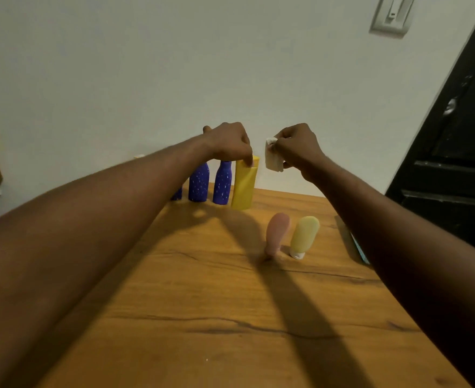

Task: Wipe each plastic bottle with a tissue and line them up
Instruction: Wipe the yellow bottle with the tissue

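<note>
Left hand [229,142] pinches the yellow bottle [244,184] top at the far tabletop [202,289] edge — right hand [297,148] clutches a tissue [272,158].

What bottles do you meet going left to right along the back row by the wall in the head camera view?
Blue speckled bottle → second blue speckled bottle → tall yellow bottle, whose top the left hand touches. A further blue one farther left is mostly hidden by the arm.

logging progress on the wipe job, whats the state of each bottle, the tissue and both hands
yellow bottle: upright in the row at the wall, left hand on its top
blue bottles: upright in the row, one partly hidden
pink bottle: cap down, apart from the row
pale yellow bottle: cap down, apart from the row
tissue: folded, held
left hand: fingertips on yellow bottle
right hand: pinching tissue
</note>
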Motion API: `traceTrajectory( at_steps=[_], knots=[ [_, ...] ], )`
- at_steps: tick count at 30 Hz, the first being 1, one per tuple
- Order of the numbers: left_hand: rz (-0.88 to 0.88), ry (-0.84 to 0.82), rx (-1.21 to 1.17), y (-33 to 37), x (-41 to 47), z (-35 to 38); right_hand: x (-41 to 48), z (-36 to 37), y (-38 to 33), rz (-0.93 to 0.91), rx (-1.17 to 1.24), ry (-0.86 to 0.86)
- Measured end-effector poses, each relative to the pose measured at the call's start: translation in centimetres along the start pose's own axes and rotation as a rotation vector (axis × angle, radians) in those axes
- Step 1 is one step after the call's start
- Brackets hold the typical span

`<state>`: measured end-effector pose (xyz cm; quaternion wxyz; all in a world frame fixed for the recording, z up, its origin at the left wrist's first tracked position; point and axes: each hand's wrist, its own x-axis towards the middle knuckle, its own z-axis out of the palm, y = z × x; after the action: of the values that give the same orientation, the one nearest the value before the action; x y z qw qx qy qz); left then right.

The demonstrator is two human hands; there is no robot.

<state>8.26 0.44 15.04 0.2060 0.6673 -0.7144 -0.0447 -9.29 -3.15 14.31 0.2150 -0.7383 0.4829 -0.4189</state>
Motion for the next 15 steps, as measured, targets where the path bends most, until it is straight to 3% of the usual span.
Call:
traceTrajectory(
  at_steps=[8,15],
  knots=[
    [-0.055,-0.078,-0.278,0.8,-8.9,-2.8,-9.1,0.1,-3.8,-0.079,-0.012,0.047],
    [-0.086,-0.093,-0.421,0.4,-15.8,-0.4,-17.1,3.0,-2.7,-0.092,0.068,0.093]
  ],
)
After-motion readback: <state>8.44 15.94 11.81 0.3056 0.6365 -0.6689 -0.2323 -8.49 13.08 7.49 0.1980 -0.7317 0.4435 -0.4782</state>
